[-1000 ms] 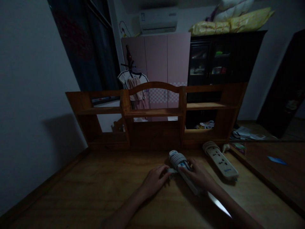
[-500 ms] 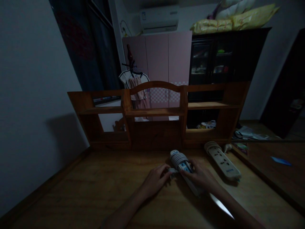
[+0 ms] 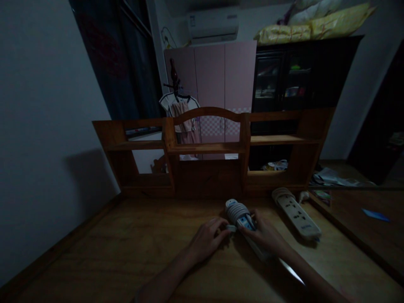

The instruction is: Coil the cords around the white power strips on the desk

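Note:
A power strip [image 3: 259, 248] with its pale cord [image 3: 238, 210] wound around its far part lies at a slant on the wooden desk. My right hand [image 3: 265, 233] is closed around its middle, thumb on the near side and fingers over the far one. Just left of the strip, my left hand [image 3: 211, 235] pinches a small pale piece, which looks like the cord's plug [image 3: 231, 228]. Dim light leaves its details unclear. To the right, a second power strip [image 3: 298, 216] with a coiled cord rests untouched, its own plug [image 3: 303, 196] beside it.
Along the back of the desk [image 3: 126, 235] stands a wooden shelf unit [image 3: 208, 148]. A wall [image 3: 63, 168] borders the left side. Past the desk's right edge, a blue flat item [image 3: 375, 215] lies on a lower brown surface. Wardrobes [image 3: 210, 80] stand behind.
My left hand has shifted very slightly, with the small pale piece still in its fingers. My right hand keeps its hold on the strip. The whole view has drifted a little.

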Available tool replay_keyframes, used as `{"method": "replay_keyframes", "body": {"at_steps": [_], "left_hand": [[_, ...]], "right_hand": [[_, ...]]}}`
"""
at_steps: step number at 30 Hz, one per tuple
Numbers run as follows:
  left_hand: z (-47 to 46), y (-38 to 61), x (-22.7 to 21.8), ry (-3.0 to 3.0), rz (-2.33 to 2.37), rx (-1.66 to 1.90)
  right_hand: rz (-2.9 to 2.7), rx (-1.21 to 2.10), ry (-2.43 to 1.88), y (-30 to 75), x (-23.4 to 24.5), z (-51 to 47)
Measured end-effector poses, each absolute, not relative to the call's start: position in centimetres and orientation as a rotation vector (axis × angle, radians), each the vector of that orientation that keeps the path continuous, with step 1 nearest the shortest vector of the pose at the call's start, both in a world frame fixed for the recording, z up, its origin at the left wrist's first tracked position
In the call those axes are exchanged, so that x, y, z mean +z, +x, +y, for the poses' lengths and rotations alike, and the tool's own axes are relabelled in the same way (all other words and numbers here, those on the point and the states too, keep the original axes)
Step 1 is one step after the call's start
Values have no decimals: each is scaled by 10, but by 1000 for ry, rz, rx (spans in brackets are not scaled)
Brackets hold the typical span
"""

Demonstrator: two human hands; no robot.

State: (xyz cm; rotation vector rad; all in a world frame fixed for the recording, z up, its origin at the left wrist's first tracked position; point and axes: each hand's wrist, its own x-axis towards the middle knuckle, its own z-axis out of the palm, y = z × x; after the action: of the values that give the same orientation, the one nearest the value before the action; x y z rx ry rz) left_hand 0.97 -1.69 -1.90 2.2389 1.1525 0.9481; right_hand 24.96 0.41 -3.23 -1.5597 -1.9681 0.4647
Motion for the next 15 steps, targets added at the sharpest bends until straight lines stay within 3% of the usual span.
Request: {"method": "replay_keyframes", "body": {"at_steps": [15], "left_hand": [[-18, 8, -13, 2007, 1146, 1226]], "right_hand": [[-1928, 565, -1226, 216, -17, -24]]}}
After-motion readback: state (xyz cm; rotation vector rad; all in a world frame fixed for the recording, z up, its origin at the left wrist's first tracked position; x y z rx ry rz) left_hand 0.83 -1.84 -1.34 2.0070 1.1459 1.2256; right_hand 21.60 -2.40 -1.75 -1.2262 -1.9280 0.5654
